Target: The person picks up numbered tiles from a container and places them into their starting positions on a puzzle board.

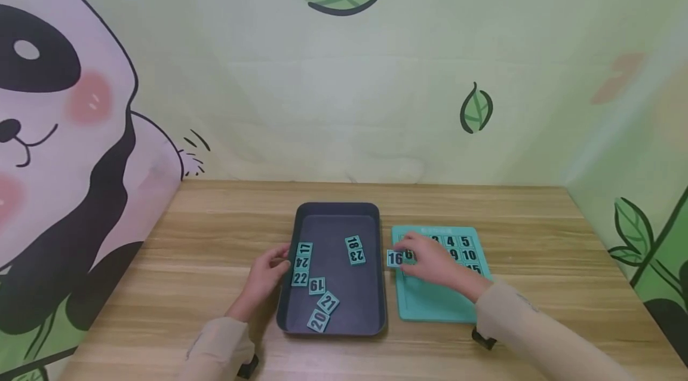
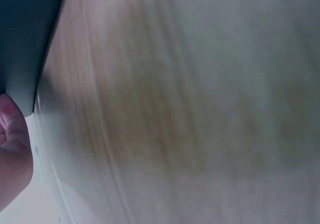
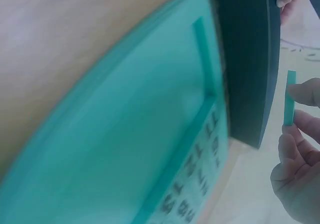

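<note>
My right hand pinches a teal number tile marked 16 between thumb and fingers, over the left edge of a teal puzzle board. Edge-on, the thin tile shows in the right wrist view, raised above the board. Rows of numbered tiles fill the board's upper part; its lower part is a bare recess. At the left wall of a dark tray, my left hand grips the rim with its fingertips. Loose tiles 17, 24 and 22 line the tray's left side.
Inside the tray, tiles 18 and 23 lie to the right, and 19, 21 and 20 lower left. Tray and board stand side by side on a wooden table, a narrow gap between them. Behind rises a printed panda backdrop.
</note>
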Demonstrator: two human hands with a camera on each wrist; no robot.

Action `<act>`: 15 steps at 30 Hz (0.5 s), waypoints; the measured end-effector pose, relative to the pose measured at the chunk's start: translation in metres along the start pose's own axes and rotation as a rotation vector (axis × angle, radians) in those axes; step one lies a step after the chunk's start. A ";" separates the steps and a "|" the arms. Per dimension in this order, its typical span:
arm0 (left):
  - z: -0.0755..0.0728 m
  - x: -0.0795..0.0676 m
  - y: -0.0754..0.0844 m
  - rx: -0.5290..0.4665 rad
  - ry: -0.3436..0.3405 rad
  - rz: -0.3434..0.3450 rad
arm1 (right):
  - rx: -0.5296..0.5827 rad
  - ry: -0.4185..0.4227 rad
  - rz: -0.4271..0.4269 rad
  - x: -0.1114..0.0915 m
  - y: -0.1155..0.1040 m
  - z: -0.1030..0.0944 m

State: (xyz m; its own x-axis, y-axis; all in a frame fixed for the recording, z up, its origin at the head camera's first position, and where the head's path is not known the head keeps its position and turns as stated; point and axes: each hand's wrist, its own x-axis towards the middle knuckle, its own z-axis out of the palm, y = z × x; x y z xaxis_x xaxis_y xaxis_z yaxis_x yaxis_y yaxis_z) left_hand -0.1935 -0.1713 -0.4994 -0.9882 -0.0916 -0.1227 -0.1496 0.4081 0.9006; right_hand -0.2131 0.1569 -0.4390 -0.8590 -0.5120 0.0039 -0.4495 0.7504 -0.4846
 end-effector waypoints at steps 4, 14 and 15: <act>0.000 0.000 0.000 0.004 -0.001 0.000 | 0.014 0.003 0.001 -0.010 0.014 0.002; 0.000 0.001 -0.001 0.000 0.000 0.005 | -0.038 -0.032 0.053 -0.027 0.033 0.015; 0.000 0.001 -0.001 0.000 0.000 0.005 | -0.042 -0.039 0.054 -0.028 0.034 0.016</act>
State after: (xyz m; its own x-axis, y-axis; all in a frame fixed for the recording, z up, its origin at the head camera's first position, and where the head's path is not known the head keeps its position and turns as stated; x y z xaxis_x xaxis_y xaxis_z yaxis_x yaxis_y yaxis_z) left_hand -0.1940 -0.1716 -0.5005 -0.9889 -0.0898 -0.1183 -0.1449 0.4082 0.9013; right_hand -0.2002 0.1899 -0.4698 -0.8722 -0.4860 -0.0559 -0.4137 0.7938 -0.4458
